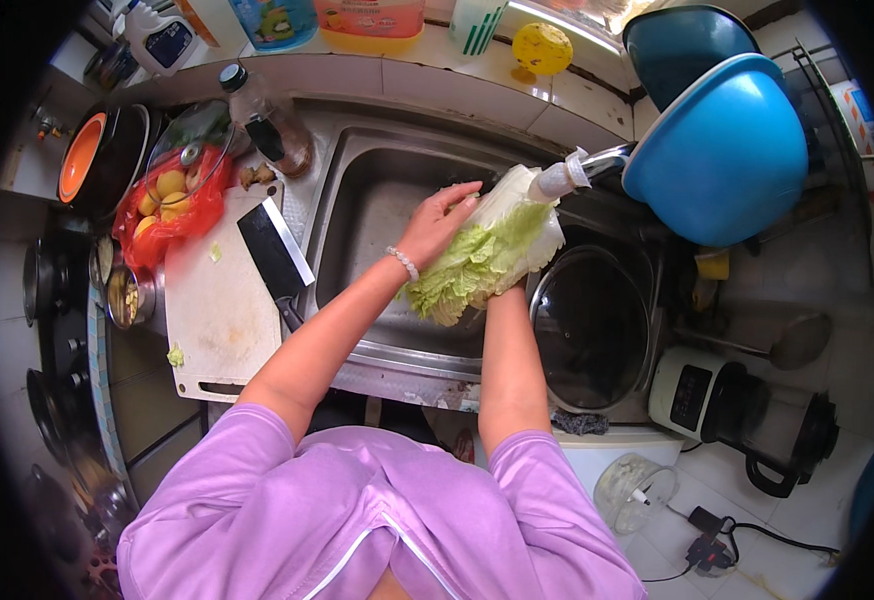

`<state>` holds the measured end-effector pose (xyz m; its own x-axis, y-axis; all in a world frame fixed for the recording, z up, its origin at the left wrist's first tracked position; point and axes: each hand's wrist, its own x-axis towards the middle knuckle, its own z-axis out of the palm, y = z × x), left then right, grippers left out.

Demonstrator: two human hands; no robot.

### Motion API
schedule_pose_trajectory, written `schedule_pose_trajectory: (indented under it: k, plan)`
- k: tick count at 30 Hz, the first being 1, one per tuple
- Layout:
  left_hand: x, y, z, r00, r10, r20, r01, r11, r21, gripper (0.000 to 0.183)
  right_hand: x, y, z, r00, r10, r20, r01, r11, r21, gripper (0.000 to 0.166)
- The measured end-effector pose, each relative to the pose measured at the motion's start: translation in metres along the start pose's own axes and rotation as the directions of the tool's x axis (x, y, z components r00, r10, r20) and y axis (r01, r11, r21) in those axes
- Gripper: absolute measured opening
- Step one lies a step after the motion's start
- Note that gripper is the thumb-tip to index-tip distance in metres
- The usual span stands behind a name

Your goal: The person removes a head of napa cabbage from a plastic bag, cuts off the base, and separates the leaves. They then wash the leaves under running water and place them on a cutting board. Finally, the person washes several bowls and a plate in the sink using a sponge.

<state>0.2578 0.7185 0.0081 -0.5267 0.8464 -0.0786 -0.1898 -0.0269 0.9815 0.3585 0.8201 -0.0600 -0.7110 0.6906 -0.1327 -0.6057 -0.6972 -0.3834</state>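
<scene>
Over the right part of a stainless steel sink basin [377,195], a pale green napa cabbage [493,240] is held up under the tap. My left hand [437,225], with a beaded bracelet at the wrist, lies against its upper left side; whether the fingers grip it is unclear. From below, my right hand [510,291] supports the cabbage, its fingers and palm hidden by the leaves. The tap spout [553,182], wrapped in a whitish cover, hangs right above the stem end. Whether water runs cannot be told.
Left of the basin, a cleaver [276,255] lies on a white cutting board [212,307] with leaf scraps. Behind are a red plastic bag [212,191] of yellow round produce and a plastic bottle [276,127]. To the right are a glass lid [591,322], blue basin [722,157] and blender [737,412].
</scene>
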Motion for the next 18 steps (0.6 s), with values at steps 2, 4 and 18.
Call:
schedule_pose_trajectory:
  k: [2, 4, 18]
  plan:
    - [0.008, -0.006, 0.003, 1.000, 0.004, -0.011, -0.006, 0.988, -0.152, 0.039, -0.004, 0.002, 0.001, 1.000, 0.008, 0.003, -0.008, 1.000, 0.011, 0.057]
    - [0.009, -0.003, 0.007, 0.999, -0.028, 0.017, 0.030, 0.987, -0.158, 0.037, -0.009, 0.004, 0.002, 1.000, 0.012, 0.007, -0.012, 1.000, 0.025, 0.058]
    - [0.029, 0.000, 0.070, 0.911, 0.412, -0.013, -0.309, 0.704, 0.640, 0.069, -0.010, -0.002, 0.004, 1.000, 0.013, 0.024, -0.015, 0.995, 0.095, 0.058]
